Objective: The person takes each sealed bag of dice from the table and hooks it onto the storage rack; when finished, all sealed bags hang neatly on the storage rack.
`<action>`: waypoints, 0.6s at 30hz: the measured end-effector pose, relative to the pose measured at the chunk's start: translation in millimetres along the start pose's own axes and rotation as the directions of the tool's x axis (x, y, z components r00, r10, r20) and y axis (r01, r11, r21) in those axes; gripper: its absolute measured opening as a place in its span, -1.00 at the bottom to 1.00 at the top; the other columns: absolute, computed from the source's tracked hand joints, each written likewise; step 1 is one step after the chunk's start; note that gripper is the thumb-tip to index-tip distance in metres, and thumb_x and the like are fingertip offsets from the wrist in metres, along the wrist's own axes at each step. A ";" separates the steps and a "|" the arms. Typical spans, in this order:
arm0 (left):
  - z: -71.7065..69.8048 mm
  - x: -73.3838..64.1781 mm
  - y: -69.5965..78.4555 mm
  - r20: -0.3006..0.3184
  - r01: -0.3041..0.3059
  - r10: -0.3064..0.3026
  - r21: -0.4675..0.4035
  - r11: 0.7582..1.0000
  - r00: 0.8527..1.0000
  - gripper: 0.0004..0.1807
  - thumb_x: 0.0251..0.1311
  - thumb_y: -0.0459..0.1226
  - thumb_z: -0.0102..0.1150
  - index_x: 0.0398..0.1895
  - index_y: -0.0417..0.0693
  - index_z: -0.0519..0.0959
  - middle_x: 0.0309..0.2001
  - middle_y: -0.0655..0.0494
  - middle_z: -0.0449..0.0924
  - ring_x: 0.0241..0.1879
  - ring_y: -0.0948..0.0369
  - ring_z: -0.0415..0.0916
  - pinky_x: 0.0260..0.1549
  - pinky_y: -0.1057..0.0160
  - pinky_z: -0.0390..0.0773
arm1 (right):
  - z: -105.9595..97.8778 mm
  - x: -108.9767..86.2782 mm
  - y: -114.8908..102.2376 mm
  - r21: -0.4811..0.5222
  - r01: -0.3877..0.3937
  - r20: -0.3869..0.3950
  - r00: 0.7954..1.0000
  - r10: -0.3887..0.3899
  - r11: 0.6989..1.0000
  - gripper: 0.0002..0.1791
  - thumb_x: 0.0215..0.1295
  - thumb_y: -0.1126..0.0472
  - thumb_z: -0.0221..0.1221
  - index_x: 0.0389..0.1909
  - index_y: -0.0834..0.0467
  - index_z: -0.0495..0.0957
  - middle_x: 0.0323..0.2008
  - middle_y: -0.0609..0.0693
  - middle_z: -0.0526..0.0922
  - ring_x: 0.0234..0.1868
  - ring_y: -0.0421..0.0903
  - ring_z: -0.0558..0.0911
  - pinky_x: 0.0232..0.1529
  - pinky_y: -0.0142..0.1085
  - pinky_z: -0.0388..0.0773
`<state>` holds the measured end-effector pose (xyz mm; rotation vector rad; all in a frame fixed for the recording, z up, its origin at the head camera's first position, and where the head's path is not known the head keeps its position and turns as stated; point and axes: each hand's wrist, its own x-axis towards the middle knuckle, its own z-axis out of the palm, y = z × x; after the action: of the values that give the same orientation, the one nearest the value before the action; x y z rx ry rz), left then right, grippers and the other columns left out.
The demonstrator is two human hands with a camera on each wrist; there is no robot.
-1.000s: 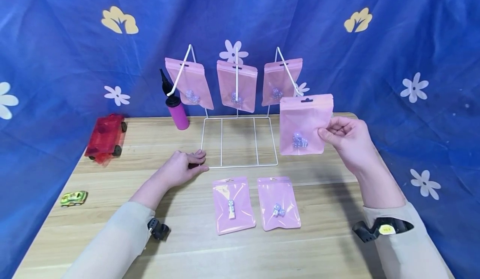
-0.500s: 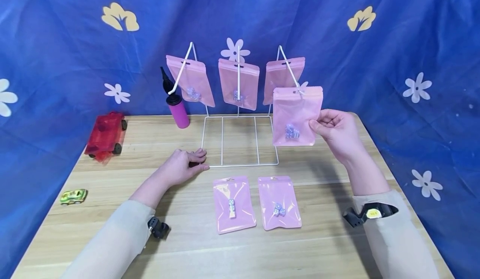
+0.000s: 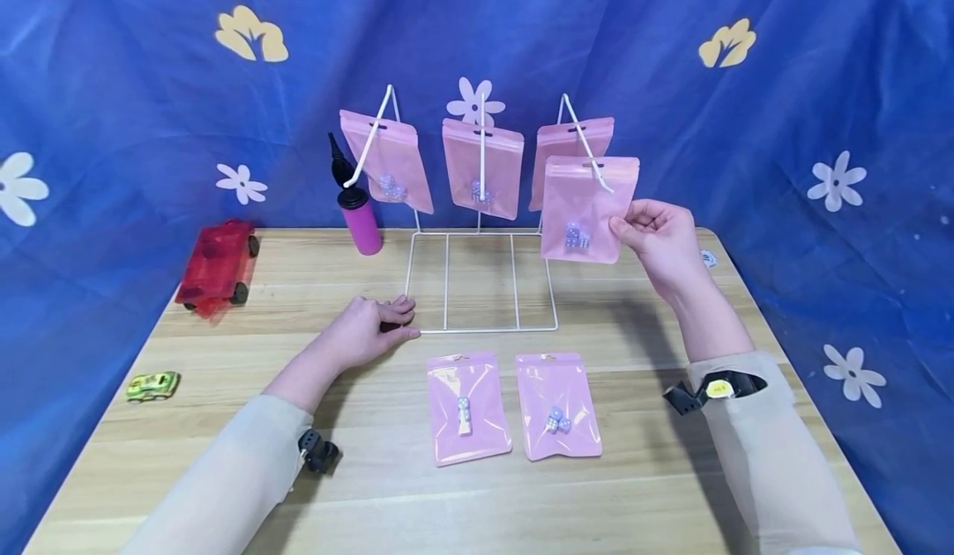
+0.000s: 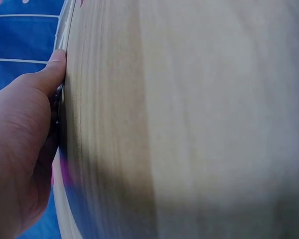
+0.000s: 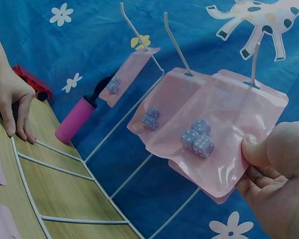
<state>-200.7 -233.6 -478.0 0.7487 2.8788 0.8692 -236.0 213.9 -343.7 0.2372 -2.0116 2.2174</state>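
My right hand (image 3: 656,236) pinches the right edge of a pink zip bag (image 3: 585,207) with several blue dice inside. In the right wrist view, the tip of a white hook (image 5: 254,62) passes through this bag's hang hole. Another pink bag hangs farther back on the same hook. A middle bag (image 3: 483,170) and a left bag (image 3: 391,157) hang on the other hooks of the white wire rack (image 3: 480,330). At the rack's front left corner, my left hand (image 3: 373,327) holds the base wire between thumb and fingers.
Two pink dice bags, one on the left (image 3: 469,422) and one on the right (image 3: 559,410), lie before the rack. A purple hand pump (image 3: 363,224) stands behind it. A red toy car (image 3: 219,265) and a green toy car (image 3: 152,386) are at the left. Blue cloth hangs behind.
My right hand has moved the bag left, up and back to the right hook, and its hang hole now has the hook tip through it. My left hand stays on the rack corner.
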 end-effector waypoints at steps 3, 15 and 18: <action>0.1 0.3 1.4 -0.002 -0.002 0.002 -0.014 1.000 1.000 -0.53 0.31 -0.12 0.51 0.12 -0.29 0.72 0.25 -0.16 0.61 0.34 -0.05 0.51 0.39 -0.08 0.41 | -1.6 3.1 1.7 -0.002 0.009 -0.004 1.000 -0.009 1.000 -0.90 0.33 0.54 0.34 -0.33 0.31 0.72 -0.42 0.00 0.77 -0.38 -0.21 0.68 -0.35 -0.47 0.65; -1.3 2.1 3.2 0.005 0.012 -0.012 -0.014 1.000 1.000 -0.53 0.31 -0.12 0.51 0.13 -0.27 0.72 0.26 -0.13 0.61 0.34 -0.05 0.51 0.40 -0.08 0.40 | -15.4 3.4 6.0 -0.010 0.008 -0.037 0.999 -0.009 1.000 -0.91 0.31 0.50 0.40 -0.24 0.28 0.77 -0.34 0.01 0.81 -0.27 -0.20 0.77 -0.14 -0.43 0.72; -0.8 1.8 2.7 0.008 0.018 -0.018 -0.020 1.000 1.000 -0.53 0.31 -0.12 0.50 0.13 -0.27 0.72 0.26 -0.14 0.61 0.35 -0.06 0.51 0.41 -0.09 0.39 | -20.7 0.0 9.5 0.014 0.008 -0.029 1.000 -0.007 1.000 -0.90 0.32 0.53 0.37 -0.19 0.35 0.75 -0.32 0.06 0.81 -0.26 -0.15 0.80 -0.09 -0.36 0.75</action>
<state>-201.3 -231.3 -475.7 0.7216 2.8607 0.8892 -238.5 233.6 -354.9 0.2125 -1.9777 2.2186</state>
